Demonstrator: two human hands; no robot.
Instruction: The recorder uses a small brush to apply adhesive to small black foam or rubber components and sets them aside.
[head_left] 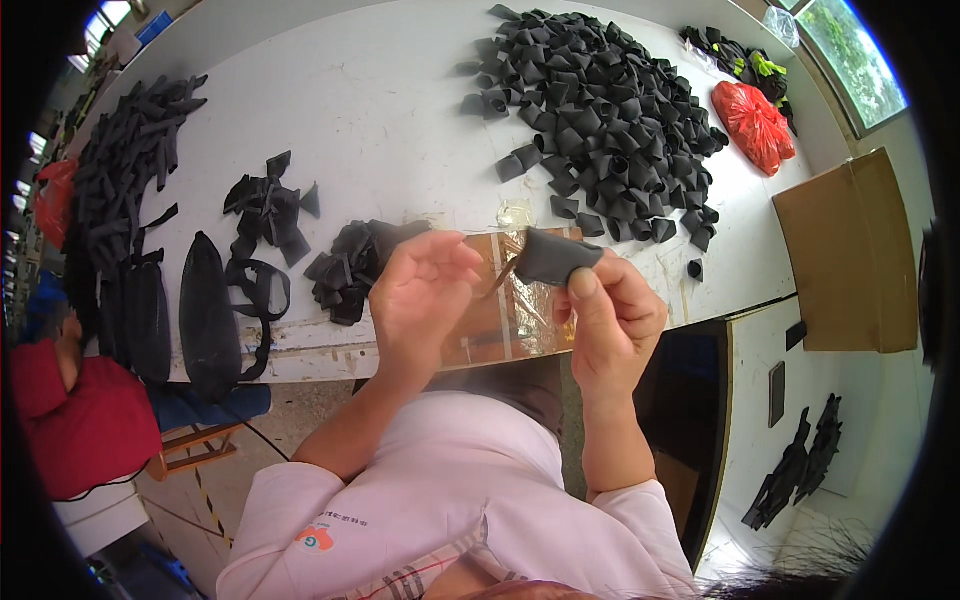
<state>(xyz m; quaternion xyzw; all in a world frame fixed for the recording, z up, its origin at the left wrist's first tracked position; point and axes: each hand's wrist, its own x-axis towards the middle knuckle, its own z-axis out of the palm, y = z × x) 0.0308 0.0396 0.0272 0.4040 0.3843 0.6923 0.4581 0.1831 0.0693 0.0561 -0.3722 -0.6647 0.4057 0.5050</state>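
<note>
A small folded black fabric piece is pinched between the thumb and fingers of my right hand. It is held up over a brown taped board at the table's front edge. A thin dark strip hangs at the piece's left end; whether it is joined to the piece is unclear. My left hand is raised just left of it, palm up, fingers loosely bent and nothing in them. Beside my left hand lies a small heap of black pieces.
Many rolled black pieces form a big pile at the far right. Dark strips are heaped on the left, near two long black pouches. A red plastic bag and a cardboard box stand right. A person in red sits left.
</note>
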